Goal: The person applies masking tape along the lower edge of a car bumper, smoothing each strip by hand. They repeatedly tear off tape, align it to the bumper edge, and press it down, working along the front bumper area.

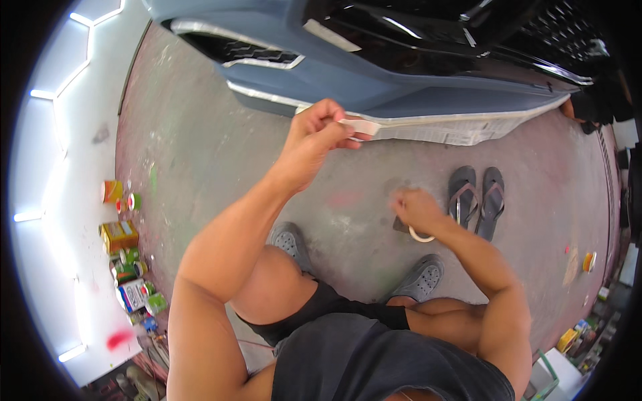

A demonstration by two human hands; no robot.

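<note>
left hand (311,142): raised forward, fingers (328,110) pinched | right hand (420,210): lower, nearer body, blurred

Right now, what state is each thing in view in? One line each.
Left hand: closed in a pinch.
Tape strip: held in that pinch.
Right hand: curled, blurred; grip unclear.
Tape roll: partly hidden by that hand.
Bumper: partly masked.
Paper: fixed along bumper's lower edge.
Flip-flops: unworn, side by side.
Clogs: worn.
Wall lights: lit.

Bright left-side lights (28,216), curved edges
</note>
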